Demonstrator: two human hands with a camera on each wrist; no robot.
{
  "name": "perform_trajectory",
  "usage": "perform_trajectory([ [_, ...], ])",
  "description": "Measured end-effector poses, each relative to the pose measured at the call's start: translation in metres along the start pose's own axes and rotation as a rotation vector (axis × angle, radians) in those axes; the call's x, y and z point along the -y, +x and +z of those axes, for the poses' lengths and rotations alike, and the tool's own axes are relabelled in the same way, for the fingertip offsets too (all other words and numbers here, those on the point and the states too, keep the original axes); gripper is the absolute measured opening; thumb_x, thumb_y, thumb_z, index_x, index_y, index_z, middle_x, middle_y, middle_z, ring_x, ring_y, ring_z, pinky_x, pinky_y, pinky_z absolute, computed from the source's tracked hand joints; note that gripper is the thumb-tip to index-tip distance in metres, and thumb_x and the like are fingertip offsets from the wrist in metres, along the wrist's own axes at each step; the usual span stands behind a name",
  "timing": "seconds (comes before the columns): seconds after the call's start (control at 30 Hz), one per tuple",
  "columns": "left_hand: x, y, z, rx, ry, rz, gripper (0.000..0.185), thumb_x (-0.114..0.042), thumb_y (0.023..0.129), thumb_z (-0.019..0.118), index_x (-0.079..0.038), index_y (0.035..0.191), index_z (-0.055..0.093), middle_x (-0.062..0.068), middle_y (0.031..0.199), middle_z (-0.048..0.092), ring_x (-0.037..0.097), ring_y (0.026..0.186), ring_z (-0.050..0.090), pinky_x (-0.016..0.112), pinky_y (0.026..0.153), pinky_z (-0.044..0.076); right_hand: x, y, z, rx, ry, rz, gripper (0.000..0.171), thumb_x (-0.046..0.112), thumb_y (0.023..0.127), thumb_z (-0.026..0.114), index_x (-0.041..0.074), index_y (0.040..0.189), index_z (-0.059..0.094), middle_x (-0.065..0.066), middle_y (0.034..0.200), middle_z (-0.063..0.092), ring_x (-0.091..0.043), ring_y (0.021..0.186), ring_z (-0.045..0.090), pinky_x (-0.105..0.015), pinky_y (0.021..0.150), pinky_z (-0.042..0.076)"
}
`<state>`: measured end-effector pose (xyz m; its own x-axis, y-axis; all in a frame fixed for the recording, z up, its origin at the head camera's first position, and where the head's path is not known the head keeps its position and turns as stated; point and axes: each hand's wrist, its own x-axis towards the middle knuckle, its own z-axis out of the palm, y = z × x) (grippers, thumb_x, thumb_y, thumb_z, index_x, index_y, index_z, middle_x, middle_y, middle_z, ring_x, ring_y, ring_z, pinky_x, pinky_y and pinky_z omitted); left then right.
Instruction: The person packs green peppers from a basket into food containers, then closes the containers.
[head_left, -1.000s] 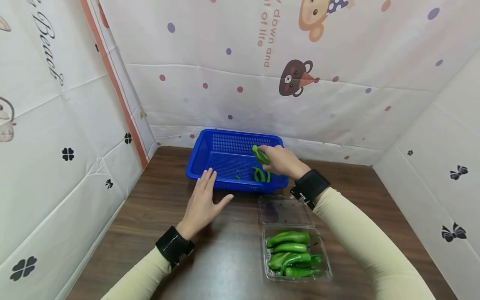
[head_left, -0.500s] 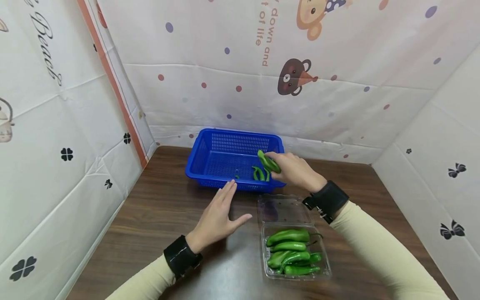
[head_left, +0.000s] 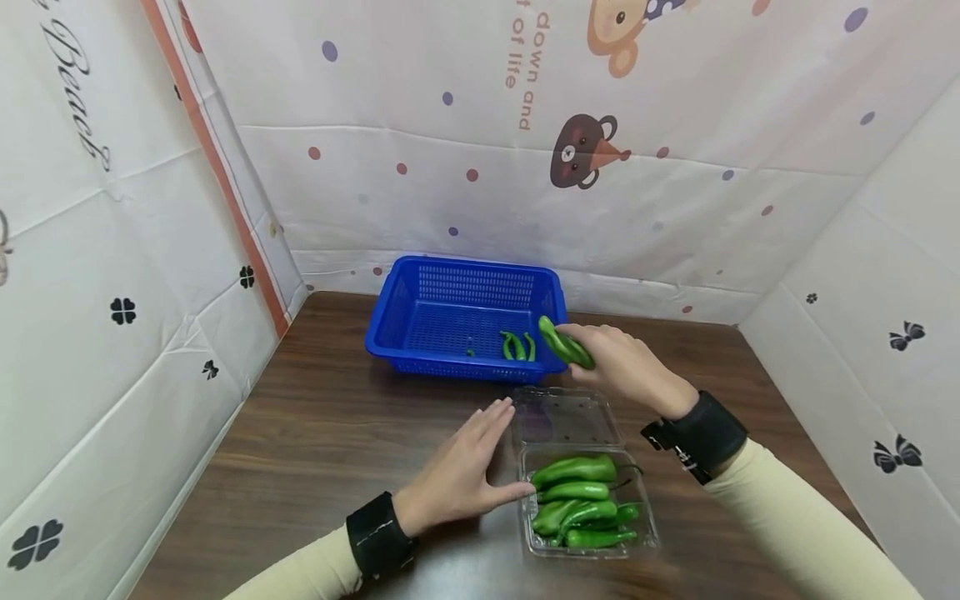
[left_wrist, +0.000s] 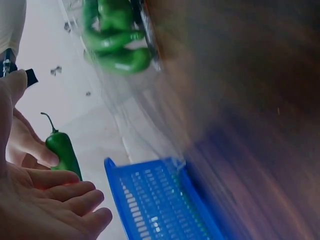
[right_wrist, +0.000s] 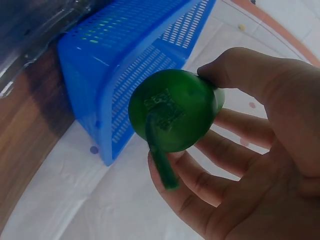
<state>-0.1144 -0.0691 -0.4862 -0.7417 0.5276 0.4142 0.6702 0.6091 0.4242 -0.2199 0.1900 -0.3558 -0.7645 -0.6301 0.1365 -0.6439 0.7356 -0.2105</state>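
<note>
A green chili pepper [head_left: 564, 343] is held by my right hand [head_left: 626, 367], thumb and fingers round it, at the right end of the blue basket [head_left: 378, 343]. In the right wrist view the pepper [right_wrist: 175, 107] points its stem end at the camera. My left hand [head_left: 461, 471] has its fingers straight and holds nothing; its thumb tip is at the left edge of the clear plastic box [head_left: 532, 546]. Several green peppers [head_left: 577, 492] lie in that box. A few smaller peppers [head_left: 517, 346] rest in the basket.
The box's clear lid [head_left: 566, 419] lies folded back between the box and the basket. A tiny green bit [head_left: 470, 352] is on the basket floor. A printed white cloth [head_left: 420, 200] hangs behind and at both sides of the dark wooden table [head_left: 322, 417].
My right hand has moved right and toward me with the pepper, from over the basket to its right end. My left hand has shifted right, from the basket's front to the plastic box.
</note>
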Motion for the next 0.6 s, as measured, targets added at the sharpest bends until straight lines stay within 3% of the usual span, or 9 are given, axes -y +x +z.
perform_trajectory([
  [0.27,-0.012,-0.003,0.013,0.064,0.047,0.082,0.110,-0.072,0.085,0.068,0.003,0.158,0.032,0.020,0.164,0.031,0.031,0.150,0.035,0.049,0.120,0.032,-0.002,-0.028,0.004,-0.011,-0.002,0.000,0.062,0.015,0.092,0.078,0.004,0.148,0.053,-0.007,0.103,0.066,-0.019,0.084,0.058,-0.037,0.069,0.047],
  [0.6,-0.018,-0.007,0.023,0.133,0.104,0.086,0.117,-0.081,0.081,0.063,0.001,0.159,0.032,0.019,0.164,0.031,0.029,0.151,0.033,0.049,0.122,0.029,0.006,-0.057,0.007,-0.022,0.003,-0.002,0.061,0.013,0.092,0.077,0.007,0.148,0.054,-0.004,0.107,0.065,-0.019,0.088,0.056,-0.037,0.072,0.046],
])
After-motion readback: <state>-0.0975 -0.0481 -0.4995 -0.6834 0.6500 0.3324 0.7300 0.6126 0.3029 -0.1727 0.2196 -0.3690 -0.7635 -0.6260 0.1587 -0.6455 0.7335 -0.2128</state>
